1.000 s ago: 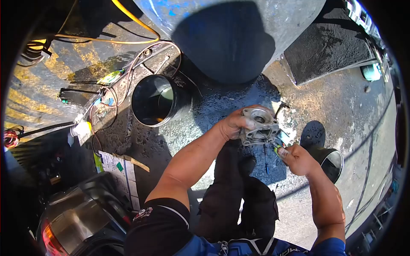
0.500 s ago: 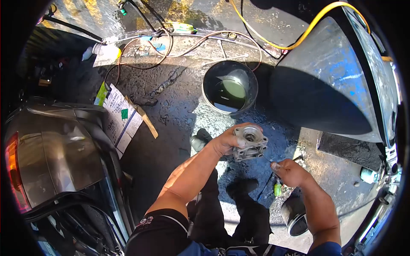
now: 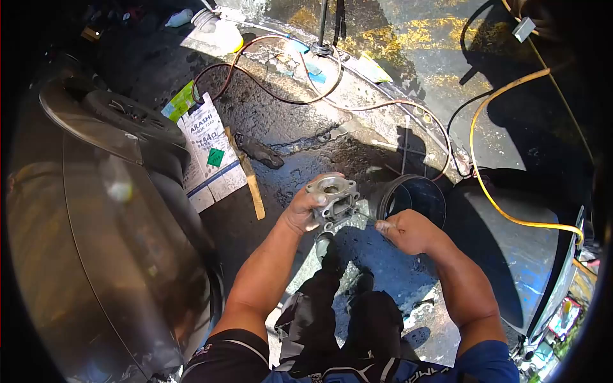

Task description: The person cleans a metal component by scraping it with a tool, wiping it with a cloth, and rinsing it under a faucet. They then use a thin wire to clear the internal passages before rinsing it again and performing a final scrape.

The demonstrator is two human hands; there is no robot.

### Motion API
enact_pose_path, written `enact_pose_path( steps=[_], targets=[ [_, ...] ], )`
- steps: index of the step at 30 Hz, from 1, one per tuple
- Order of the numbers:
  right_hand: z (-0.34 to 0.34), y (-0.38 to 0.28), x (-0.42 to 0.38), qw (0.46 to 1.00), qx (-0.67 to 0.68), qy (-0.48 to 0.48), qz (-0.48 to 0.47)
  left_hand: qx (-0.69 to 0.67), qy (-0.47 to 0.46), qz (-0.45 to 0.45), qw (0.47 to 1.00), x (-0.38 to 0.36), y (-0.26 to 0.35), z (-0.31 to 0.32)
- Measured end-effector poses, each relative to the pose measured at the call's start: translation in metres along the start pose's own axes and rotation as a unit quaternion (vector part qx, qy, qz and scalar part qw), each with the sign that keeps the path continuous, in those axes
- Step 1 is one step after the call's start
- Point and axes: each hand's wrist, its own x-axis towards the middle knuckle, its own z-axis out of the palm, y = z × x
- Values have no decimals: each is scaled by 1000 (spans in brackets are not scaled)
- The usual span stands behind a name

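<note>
My left hand (image 3: 304, 209) is wrapped round the left side of a grey cast metal housing (image 3: 332, 191), which has a round opening on top and bolt lugs at its corners. To its right, my right hand (image 3: 407, 230) is closed in a pinch on a thin metal tool (image 3: 366, 216). The tool's far end points at the housing's side; whether it touches is too small to tell. Just behind my right hand is a dark round bucket (image 3: 426, 195), partly hidden by it.
A dark car body (image 3: 96, 236) fills the left side. Printed cardboard (image 3: 209, 150) and a wooden strip (image 3: 250, 182) lie on the ground. A brown hose (image 3: 278, 96) curls at the back; a yellow hose (image 3: 474, 150) crosses above a large dark panel (image 3: 498, 236) on the right.
The camera view has turned, so the ground objects sit elsewhere in the picture. The housing and both hands appear further left and a little higher. Both hands keep their hold.
</note>
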Motion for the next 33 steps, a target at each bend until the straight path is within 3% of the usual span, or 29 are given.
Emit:
enact_pose_path(
  steps=[3,7,11,13,14,15,17,19,21,23,25,28,29,31,33],
  targets=[
    [-45,-37,50,990,-134,-20,-48,-123,42,105,986,20,39,-12],
    [-125,-43,123,987,-139,65,-42,-147,61,167,973,58,94,-62],
    [-231,-27,267,941,-122,311,-49,-188,97,214,954,120,147,-104],
    [-300,-46,362,831,-230,442,-248,-200,91,205,954,161,176,-118],
    [-335,-70,396,882,-179,421,-113,-186,123,201,954,183,188,-130],
    [-361,-83,438,842,-211,484,-109,-174,156,195,952,204,196,-140],
    [-423,-103,518,841,-117,527,-26,-179,239,216,930,256,209,-159],
    [-469,-125,568,844,-160,509,58,-166,206,218,940,292,218,-189],
    [-514,-111,629,820,-191,534,82,-197,211,220,932,321,225,-202],
    [-548,-102,661,843,-255,466,86,-214,229,216,925,341,234,-205],
    [-538,-128,651,843,-376,368,114,-221,219,215,926,362,247,-216],
    [-548,-124,637,891,-319,311,88,-225,267,149,925,397,268,-249],
    [-555,-120,624,921,-256,285,71,-219,188,146,946,412,265,-278],
    [-561,-114,614,920,-284,263,-66,-235,298,87,921,442,295,-276],
    [-575,-121,614,908,-356,212,-65,-250,268,68,928,470,312,-290]
  ],
)
